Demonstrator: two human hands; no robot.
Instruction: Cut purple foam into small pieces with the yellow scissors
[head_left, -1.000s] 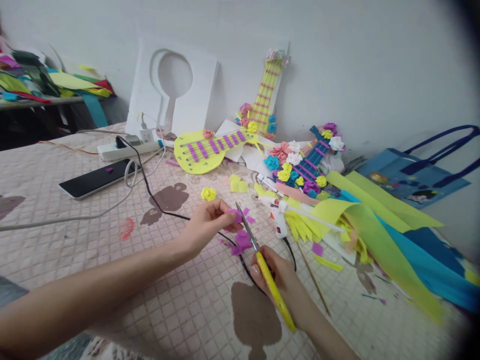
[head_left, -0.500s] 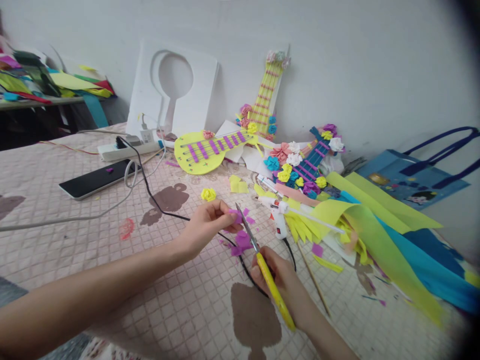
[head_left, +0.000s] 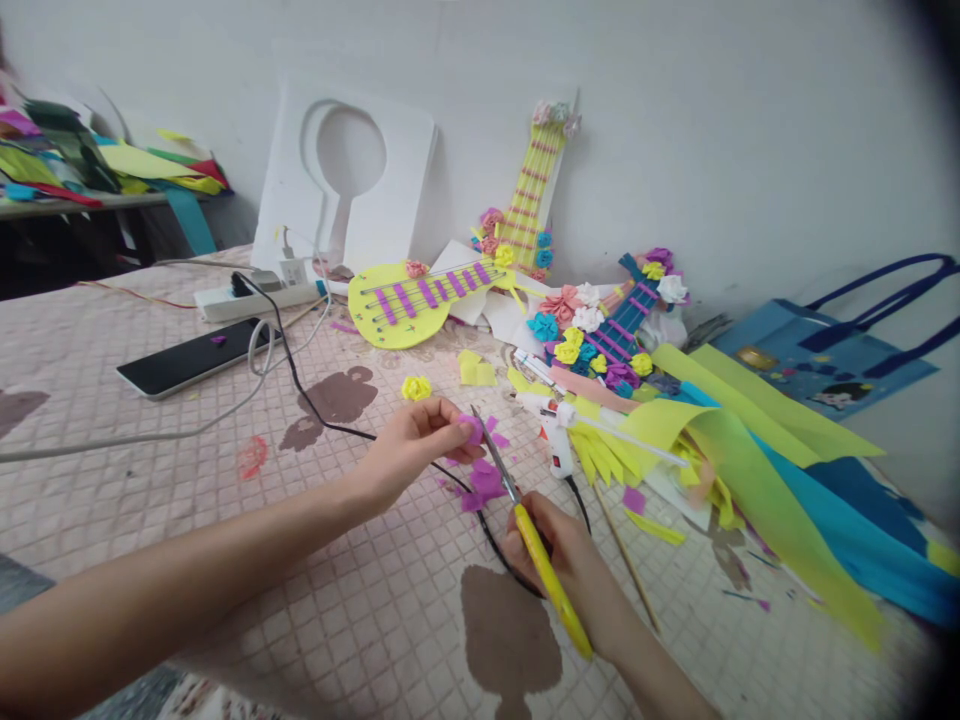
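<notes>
Between thumb and fingers, my left hand [head_left: 424,440] pinches a small piece of purple paper [head_left: 472,430]. My right hand [head_left: 559,555] is closed round a pair of scissors with yellow handles [head_left: 551,580], whose blades point up and away, close beside the paper. Below the blades several purple paper scraps [head_left: 485,481] lie on the table by a black cord. A yellow paper flower [head_left: 416,388] sits just beyond my left hand. To the right of the blades lies a white glue gun [head_left: 556,445].
Decorated paper lutes, one yellow [head_left: 397,315] and one blue [head_left: 626,320], lie at the back. A phone [head_left: 195,358] and power strip [head_left: 255,300] are left, with cables across the cloth. Yellow crepe paper [head_left: 750,480], a wooden stick [head_left: 628,560] and a blue bag [head_left: 825,350] are right.
The purple piece has turned slightly in my left fingers and looks more rounded at its edge. Both hands stay in nearly the same place.
</notes>
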